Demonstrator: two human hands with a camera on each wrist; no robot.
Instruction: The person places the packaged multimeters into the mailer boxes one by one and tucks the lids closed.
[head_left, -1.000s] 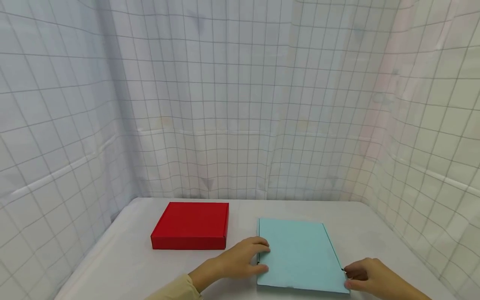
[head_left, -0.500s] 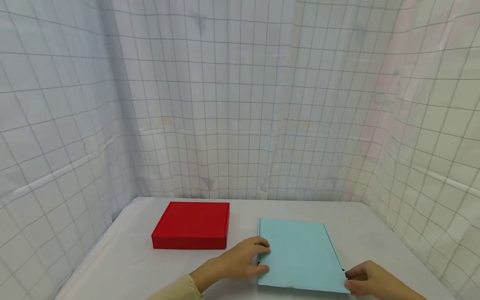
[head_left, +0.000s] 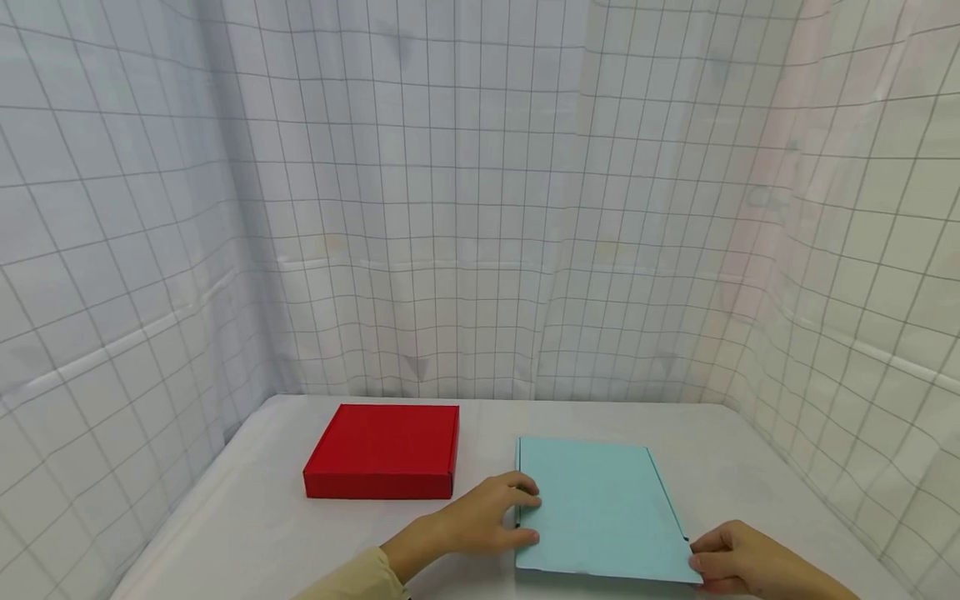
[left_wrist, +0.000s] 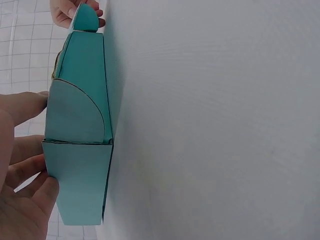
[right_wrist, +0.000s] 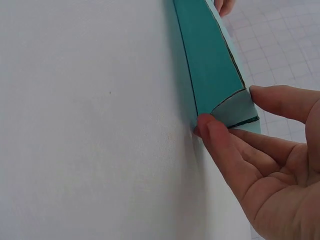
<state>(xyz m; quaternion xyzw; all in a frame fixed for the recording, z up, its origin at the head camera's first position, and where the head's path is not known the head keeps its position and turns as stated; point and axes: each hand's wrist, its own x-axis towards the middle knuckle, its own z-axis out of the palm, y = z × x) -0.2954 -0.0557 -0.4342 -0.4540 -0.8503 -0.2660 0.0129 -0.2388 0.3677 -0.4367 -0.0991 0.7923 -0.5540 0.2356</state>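
Note:
A flat light-blue cardboard box (head_left: 600, 508) lies on the right part of the table, its lid nearly down. At the box's left edge my left hand (head_left: 483, 517) rests with thumb and fingertips on the lid. My right hand (head_left: 742, 562) holds the front right corner. In the right wrist view, thumb and fingers pinch that corner around a rounded side flap (right_wrist: 237, 107). The darker front panel (right_wrist: 210, 55) shows beneath the lid's edge. Another rounded flap (left_wrist: 75, 110) appears near my left fingers in the left wrist view.
A shut red box (head_left: 386, 446) sits left of the blue one, set farther back. White cloth covers the table (head_left: 247, 533). A white curtain with a grid pattern (head_left: 480, 208) hangs behind and on both sides.
My right thumb has shifted slightly up at the front right corner, and the lid's corner there sits a little higher. My left hand and the red box stay put.

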